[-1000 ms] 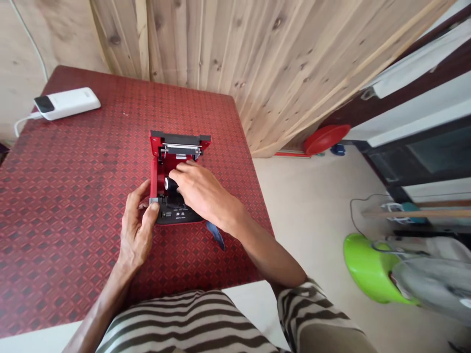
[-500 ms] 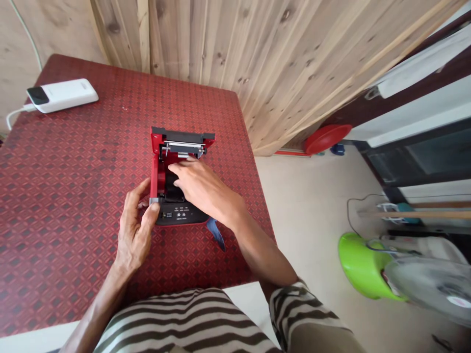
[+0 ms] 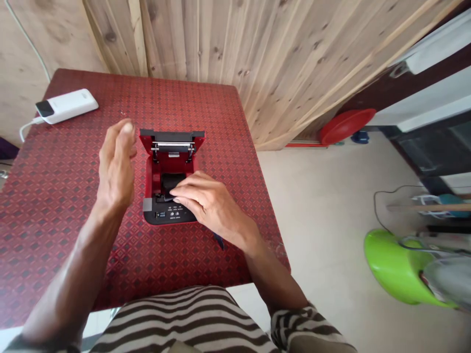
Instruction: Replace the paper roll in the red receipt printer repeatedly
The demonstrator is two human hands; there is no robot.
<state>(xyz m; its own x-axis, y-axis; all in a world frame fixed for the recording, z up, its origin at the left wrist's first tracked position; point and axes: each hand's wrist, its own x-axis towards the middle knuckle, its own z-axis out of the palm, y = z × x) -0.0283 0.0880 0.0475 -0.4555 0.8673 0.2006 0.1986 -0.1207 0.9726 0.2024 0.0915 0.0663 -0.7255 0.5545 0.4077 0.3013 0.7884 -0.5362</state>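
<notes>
Red receipt printer lies open on the desk; the left hand is raised clear, holding nothing, while the right hand rests extended fingers on the black roll inside.

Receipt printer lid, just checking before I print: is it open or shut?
Open: the red lid stands raised, its metal bar showing, and the red compartment below lies uncovered.

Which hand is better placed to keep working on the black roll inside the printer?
Probably the right hand: its fingertips lie at the black roll inside the open red printer. The left hand is raised beside the printer, touching nothing.
</notes>
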